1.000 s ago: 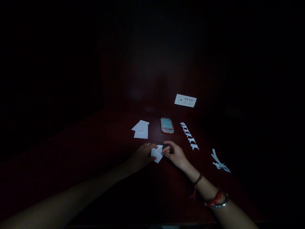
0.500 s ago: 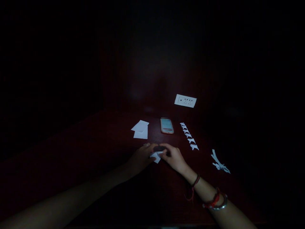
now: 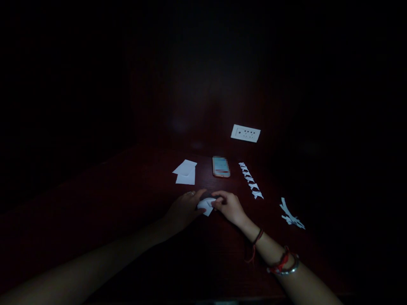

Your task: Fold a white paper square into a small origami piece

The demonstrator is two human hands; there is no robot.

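Observation:
A small folded piece of white paper [image 3: 208,209] is low over the dark red table between my two hands. My right hand [image 3: 230,207] pinches its right side between thumb and bent fingers. My left hand [image 3: 184,209], with a ring on one finger, holds the left side, thumb over the front edge. Its index finger stretches out above the paper, apart from it. Part of the paper is covered by my fingertips. Beyond my left hand lie two overlapping white paper sheets [image 3: 186,172].
A phone [image 3: 221,167] with a blurred screen lies beyond my hands. To its right runs a row of several small folded papers [image 3: 249,180]. Farther right is a pile of white paper strips [image 3: 290,217]. A white socket plate [image 3: 246,133] sits on the back wall.
My fingertips have moved apart at the top of the paper, with the left index finger drawn away. The paper's upper edge now looks curved. The whole view has shifted slightly.

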